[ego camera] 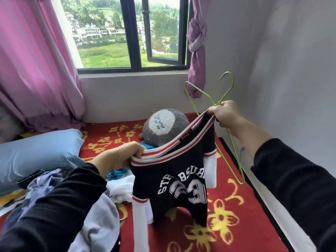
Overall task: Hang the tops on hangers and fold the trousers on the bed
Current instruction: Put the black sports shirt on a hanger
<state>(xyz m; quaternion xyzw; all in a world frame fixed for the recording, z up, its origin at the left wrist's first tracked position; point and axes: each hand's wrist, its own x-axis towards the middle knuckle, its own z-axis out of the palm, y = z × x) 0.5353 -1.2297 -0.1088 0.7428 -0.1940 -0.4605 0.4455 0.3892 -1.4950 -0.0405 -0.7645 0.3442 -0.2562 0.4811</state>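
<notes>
**Black top held open by collar, green hanger in right hand**

The black top (169,182), printed with white letters and the number 23, is held up over the bed (236,224), right of the clothes pile (101,206). Its red-and-white striped collar is stretched wide between both hands. The left hand (120,157) is clenched round the near end of the collar, fingers curled over the rib. The right hand (225,113) is closed on the far end of the collar, and the neck of the green wire hanger (232,81) is gripped in the same fist. The hanger is tilted, hook up toward the wall (272,51); part of its frame is hidden behind the top's shoulder and the hand, and one corner sticks out low on the right. The hanger is not seen inside the collar opening. The white sleeves hang down; the hem reaches the red flowered cover, and contact cannot be confirmed.

A grey plush toy (163,124) is seen behind the top, a blue pillow (36,148) at left. The window (131,33) is flanked by a pink curtain (32,60) and a knotted purple curtain (197,42). Both forearms are covered by black sleeves.
</notes>
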